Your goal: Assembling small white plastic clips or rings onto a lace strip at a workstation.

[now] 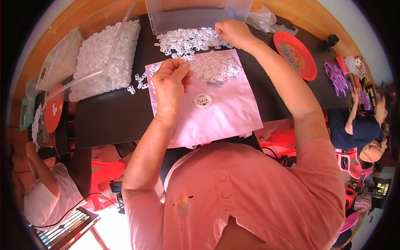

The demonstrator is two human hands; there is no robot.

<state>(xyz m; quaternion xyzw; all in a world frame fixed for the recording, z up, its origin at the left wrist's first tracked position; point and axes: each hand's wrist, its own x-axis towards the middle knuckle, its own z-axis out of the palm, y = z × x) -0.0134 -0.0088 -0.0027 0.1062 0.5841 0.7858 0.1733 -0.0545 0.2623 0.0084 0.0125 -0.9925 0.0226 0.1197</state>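
Observation:
Near the left edge of a pink cloth bag [225, 109] with a round printed badge, my left hand [170, 85] is raised with thumb and fingers pinched together; what they hold, if anything, is too small to make out. My right hand [236, 34] reaches to the far side, its fingertips closed at the edge of a loose pile of small white plastic pieces with holes [183, 41]. Its fingers partly hide what they pinch. A second heap of similar pieces [214, 66] lies on the far half of the bag, between my hands.
A clear bin of white pieces [106, 56] stands left on the dark table [112, 121]. Another clear bin [196, 18] is behind the pile. A red dish [307, 62] holds small grey bits at right. Purple strips [335, 78] lie beyond. Other people sit on both sides.

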